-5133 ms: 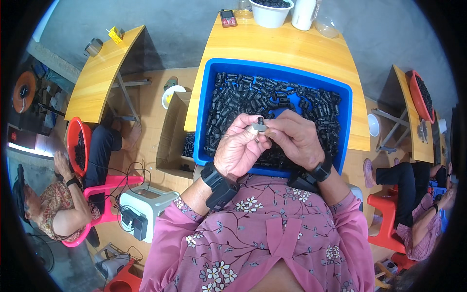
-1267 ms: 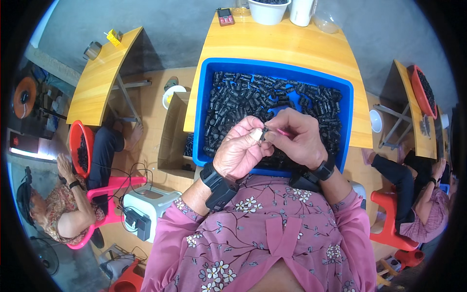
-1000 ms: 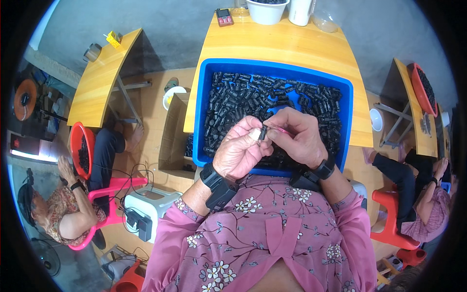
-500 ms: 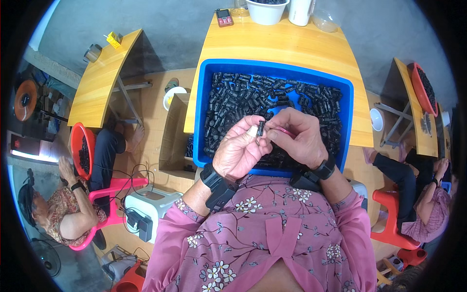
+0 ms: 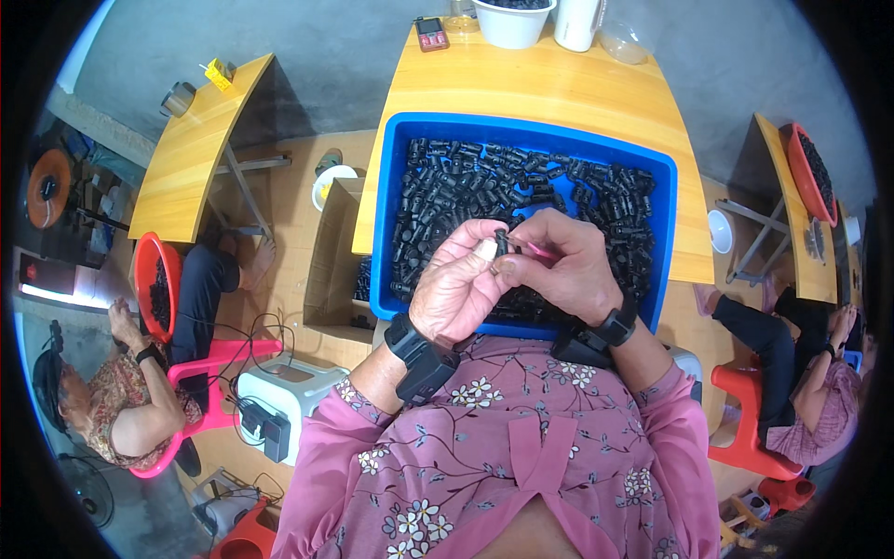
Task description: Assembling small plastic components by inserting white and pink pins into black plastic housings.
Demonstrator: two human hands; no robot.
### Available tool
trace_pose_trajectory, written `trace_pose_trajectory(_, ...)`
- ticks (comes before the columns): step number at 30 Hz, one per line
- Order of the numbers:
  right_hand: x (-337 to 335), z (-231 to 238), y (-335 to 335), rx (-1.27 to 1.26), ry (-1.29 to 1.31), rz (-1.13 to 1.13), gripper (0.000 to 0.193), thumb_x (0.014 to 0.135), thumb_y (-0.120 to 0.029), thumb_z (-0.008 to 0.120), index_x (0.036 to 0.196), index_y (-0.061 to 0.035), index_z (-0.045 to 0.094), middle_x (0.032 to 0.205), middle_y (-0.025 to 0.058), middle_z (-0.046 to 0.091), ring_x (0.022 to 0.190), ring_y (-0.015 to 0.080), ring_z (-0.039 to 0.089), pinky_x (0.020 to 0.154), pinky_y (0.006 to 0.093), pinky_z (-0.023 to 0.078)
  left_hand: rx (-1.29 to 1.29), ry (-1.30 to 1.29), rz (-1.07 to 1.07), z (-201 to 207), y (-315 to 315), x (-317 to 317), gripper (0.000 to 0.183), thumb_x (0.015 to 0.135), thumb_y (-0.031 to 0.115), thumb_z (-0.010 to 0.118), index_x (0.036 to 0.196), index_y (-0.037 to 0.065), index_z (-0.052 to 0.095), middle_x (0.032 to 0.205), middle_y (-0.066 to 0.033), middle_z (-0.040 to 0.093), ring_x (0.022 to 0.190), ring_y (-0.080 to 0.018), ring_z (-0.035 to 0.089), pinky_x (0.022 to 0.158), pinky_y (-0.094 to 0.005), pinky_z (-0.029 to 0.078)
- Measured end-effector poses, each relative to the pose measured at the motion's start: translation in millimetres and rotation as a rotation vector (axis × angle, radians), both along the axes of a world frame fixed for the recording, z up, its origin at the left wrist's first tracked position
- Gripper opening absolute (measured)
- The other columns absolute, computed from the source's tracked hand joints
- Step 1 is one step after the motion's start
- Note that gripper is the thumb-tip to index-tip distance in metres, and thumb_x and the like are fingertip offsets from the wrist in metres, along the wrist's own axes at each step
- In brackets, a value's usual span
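My left hand pinches a small black plastic part between thumb and fingers, just above the near edge of a blue bin. My right hand meets it from the right, fingers closed on a thin pink tool whose tip touches the part. The bin is filled with several loose black parts. Both wrists wear black bands.
The bin sits on a yellow wooden table with a white bowl, a white container and a small device at its far edge. A cardboard box stands left of it. Seated people work at the left and right.
The hands stay together over the bin; the fingers have turned the black part slightly and the pink tool has shifted against it. Nothing else moved.
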State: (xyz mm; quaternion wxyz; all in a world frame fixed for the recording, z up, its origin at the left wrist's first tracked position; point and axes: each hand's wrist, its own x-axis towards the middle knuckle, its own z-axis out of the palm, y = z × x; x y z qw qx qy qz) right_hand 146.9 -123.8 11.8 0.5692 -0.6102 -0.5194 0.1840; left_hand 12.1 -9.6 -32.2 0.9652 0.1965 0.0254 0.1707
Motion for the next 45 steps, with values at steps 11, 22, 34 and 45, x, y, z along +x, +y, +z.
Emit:
trace_pose_trajectory(11, 0.2, 9.6, -2.6, -0.053, 0.067, -0.093, 0.007, 0.087, -0.005, 0.071, 0.091, -0.0005, 0.066, 0.076, 0.0038, 0.067, 0.069, 0.0047, 0.059, 0.062, 0.0233, 0.048, 0.002, -0.017, -0.032, 3.6, 0.9, -2.0, 0.017, 0.098, 0.012, 0.059, 0.114, 0.006, 0.06, 0.109, -0.0117, 0.063, 0.096, -0.0197, 0.062, 0.086, -0.0372, 0.053)
trace_pose_trajectory(22, 16.1, -2.6, 1.5, -0.292, -0.397, -0.207, 0.018, 0.084, -0.013, 0.069, 0.098, -0.0035, 0.068, 0.091, 0.0131, 0.062, 0.083, 0.0338, 0.064, 0.073, 0.0419, 0.052, 0.145, -0.037, 0.551, 37.9, 75.7, -44.3, 0.01, 0.097, 0.011, 0.061, 0.104, 0.006, 0.058, 0.091, -0.0075, 0.058, 0.081, -0.0153, 0.053, 0.073, -0.0312, 0.047)
trace_pose_trajectory(34, 14.7, -0.6, 9.3, -0.333, -0.492, -0.168, 0.014, 0.084, -0.01, 0.065, 0.096, -0.004, 0.067, 0.092, 0.0127, 0.062, 0.085, 0.0345, 0.063, 0.074, 0.0437, 0.052, -0.142, 0.818, 0.997, -92.2, 160.6, -103.8, 0.016, 0.095, 0.017, 0.056, 0.107, 0.007, 0.062, 0.079, 0.0022, 0.058, 0.068, -0.0107, 0.053, 0.064, -0.0326, 0.049)
trace_pose_trajectory(45, 11.1, 6.9, 4.6, -0.114, 0.011, -0.176, 0.015, 0.087, -0.003, 0.069, 0.102, -0.0015, 0.069, 0.084, 0.0043, 0.066, 0.074, 0.0099, 0.058, 0.069, 0.0239, 0.048, 0.5, 0.439, 1.174, 27.8, 93.7, -72.3, 0.021, 0.093, 0.007, 0.062, 0.113, 0.004, 0.061, 0.09, -0.0043, 0.064, 0.076, -0.0111, 0.058, 0.067, -0.0236, 0.047)
